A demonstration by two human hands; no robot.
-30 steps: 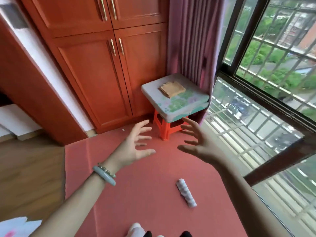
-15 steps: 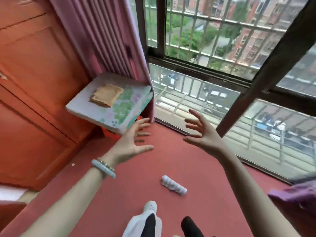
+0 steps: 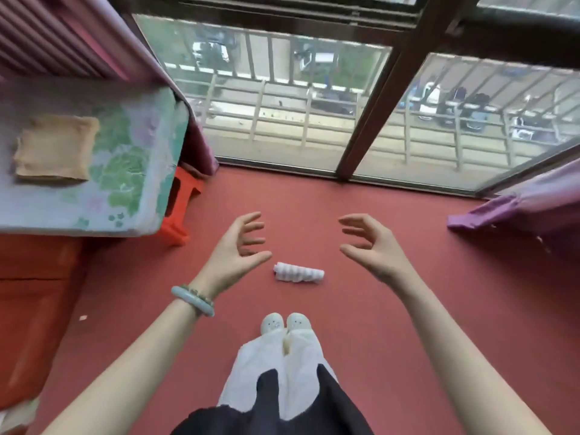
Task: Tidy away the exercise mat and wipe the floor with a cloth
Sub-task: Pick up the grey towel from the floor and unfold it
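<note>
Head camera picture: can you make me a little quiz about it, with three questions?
1. True or false: the left hand and the right hand both hold nothing.
2. Pick one: where does the tan cloth lie? A in the left hand; B on the cushioned stool; C in the right hand.
3. Fill the gap: the white roll lies on the red ___.

Key: 1 true; 2 B; 3 mat.
</note>
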